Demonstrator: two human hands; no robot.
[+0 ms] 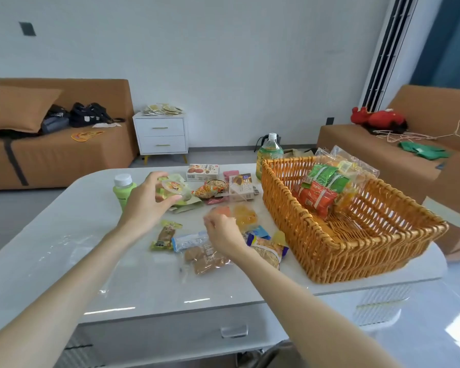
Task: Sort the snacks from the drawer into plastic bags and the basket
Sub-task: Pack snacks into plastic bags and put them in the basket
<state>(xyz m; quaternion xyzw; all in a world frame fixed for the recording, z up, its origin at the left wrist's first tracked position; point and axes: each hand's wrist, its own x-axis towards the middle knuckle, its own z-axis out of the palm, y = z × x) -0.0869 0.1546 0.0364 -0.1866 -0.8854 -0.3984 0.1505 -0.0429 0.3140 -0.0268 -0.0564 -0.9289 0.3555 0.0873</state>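
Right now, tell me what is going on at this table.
A person is sorting snacks on the white table. The left hand holds a round snack cup above the pile. The right hand is curled over the loose packets near the front; whether it pinches anything is unclear. The wicker basket already holds green and red packs; many snacks lie outside it.

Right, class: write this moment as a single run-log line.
left hand: holds snack cup | right hand: curled over loose snacks, grip unclear | basket: several packets inside
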